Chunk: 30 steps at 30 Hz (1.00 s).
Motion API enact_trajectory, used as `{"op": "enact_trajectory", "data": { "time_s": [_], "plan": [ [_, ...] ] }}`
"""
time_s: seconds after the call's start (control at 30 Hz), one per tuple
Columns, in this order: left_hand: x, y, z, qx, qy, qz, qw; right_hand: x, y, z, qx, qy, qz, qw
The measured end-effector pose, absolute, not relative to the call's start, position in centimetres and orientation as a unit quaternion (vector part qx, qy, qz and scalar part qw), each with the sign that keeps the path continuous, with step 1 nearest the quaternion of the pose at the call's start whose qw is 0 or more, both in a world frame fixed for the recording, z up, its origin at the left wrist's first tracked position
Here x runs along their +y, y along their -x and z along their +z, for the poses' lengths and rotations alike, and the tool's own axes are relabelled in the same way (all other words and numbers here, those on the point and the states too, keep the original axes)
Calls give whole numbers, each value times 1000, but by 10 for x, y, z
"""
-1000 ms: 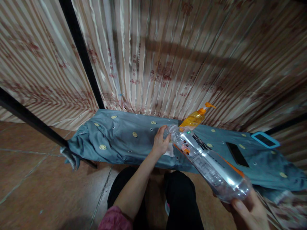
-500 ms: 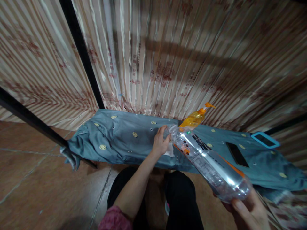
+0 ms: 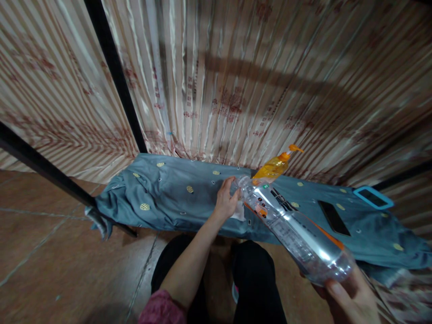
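A clear plastic bottle (image 3: 300,229) with a silver, black and orange label lies slantwise between my hands, its neck up and to the left. Closed round its base is my right hand (image 3: 351,294), at the lower right. My left hand (image 3: 227,200) has its fingers at the bottle's neck and grips it there; the fingertips are partly hidden. Just beneath the left hand, a small white piece of something like tissue (image 3: 239,211) rests on the grey-blue cloth (image 3: 175,193). Behind the bottle's neck stands a yellow pump bottle (image 3: 272,168) with an orange pump head.
The patterned cloth covers a long, narrow bench or table. On its right part lie a dark phone (image 3: 333,218) and a blue-framed device (image 3: 373,198). Dark metal poles (image 3: 116,76) rise at the left. A striped curtain (image 3: 219,90) hangs close behind.
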<state>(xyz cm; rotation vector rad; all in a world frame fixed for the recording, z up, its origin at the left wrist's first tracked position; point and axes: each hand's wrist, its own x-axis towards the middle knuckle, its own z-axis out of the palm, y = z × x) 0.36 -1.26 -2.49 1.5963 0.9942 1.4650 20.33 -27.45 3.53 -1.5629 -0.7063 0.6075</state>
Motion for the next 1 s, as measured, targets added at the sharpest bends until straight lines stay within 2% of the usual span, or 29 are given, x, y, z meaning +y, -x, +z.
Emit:
{"op": "enact_trajectory", "data": {
  "time_s": [0.2, 0.53, 1.0],
  "plan": [
    [-12, -5, -26, 386, -621, 573, 371, -274, -200, 37, -292, 668, 270, 628],
    [-13, -5, -25, 385, -618, 573, 376, -278, -206, 33, -313, 694, 263, 593],
    [-15, -3, -20, 384, -626, 570, 369, -273, -193, 41, -303, 657, 272, 634]
  ]
}}
